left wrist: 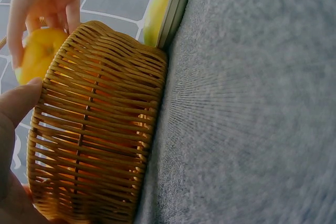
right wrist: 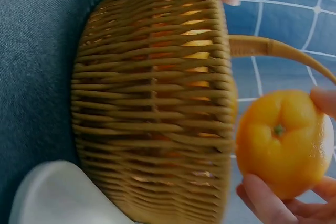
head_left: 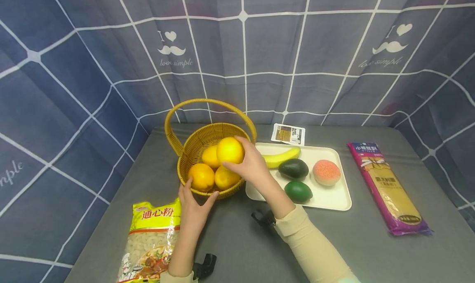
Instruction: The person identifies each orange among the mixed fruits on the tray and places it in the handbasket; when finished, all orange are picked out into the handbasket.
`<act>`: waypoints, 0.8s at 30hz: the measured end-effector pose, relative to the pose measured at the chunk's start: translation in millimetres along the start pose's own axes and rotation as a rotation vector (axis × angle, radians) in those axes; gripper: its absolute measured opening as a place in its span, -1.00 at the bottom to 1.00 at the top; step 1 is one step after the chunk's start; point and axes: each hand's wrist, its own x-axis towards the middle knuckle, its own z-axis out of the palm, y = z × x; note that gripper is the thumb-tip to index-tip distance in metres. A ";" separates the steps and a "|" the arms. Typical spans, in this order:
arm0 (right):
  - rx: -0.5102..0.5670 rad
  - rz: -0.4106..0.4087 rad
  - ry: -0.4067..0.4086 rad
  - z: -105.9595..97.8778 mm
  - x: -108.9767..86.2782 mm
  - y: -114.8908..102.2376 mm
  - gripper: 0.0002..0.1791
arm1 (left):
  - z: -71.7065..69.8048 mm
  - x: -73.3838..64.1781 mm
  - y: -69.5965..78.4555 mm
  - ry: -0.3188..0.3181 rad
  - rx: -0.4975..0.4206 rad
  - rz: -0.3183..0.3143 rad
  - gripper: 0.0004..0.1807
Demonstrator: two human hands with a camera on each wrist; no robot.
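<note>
My right hand (head_left: 252,161) grips an orange (head_left: 230,150) between thumb and fingers, over the wicker basket (head_left: 217,128). The right wrist view shows the orange's green stem end (right wrist: 279,129) beside the basket's rim. Inside the basket lie three more orange-yellow fruits, one of them an orange (head_left: 201,177) near the left front. My left hand (head_left: 194,211) rests against the basket's front-left rim, thumb and fingers spread. In the left wrist view the left thumb (left wrist: 23,100) has its tip right at the rim. The arched handle (head_left: 208,100) rises behind the fruit.
Right of the basket, a white tray (head_left: 343,196) bears a banana (head_left: 280,157), a dark avocado (head_left: 293,169), a green fruit (head_left: 298,191) and a peach (head_left: 326,172). A pasta bag (head_left: 152,242) lies front left, a spaghetti pack (head_left: 387,188) far right, a small packet (head_left: 288,134) behind the tray.
</note>
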 end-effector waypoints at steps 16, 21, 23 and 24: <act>-0.097 -0.061 0.090 28.8 10.7 8.4 -0.06 | 0.2 0.0 3.8 0.001 0.000 -0.003 0.07; -0.118 -0.038 0.088 33.8 13.3 11.2 -0.05 | -0.4 -0.7 4.1 -0.005 0.001 -0.010 0.08; -0.121 -0.023 0.079 35.4 14.8 11.8 -0.05 | -0.6 -0.9 3.7 -0.006 0.004 -0.015 0.08; -0.122 -0.016 0.075 36.1 15.6 12.1 -0.05 | -0.7 -1.1 3.5 -0.006 0.006 -0.017 0.08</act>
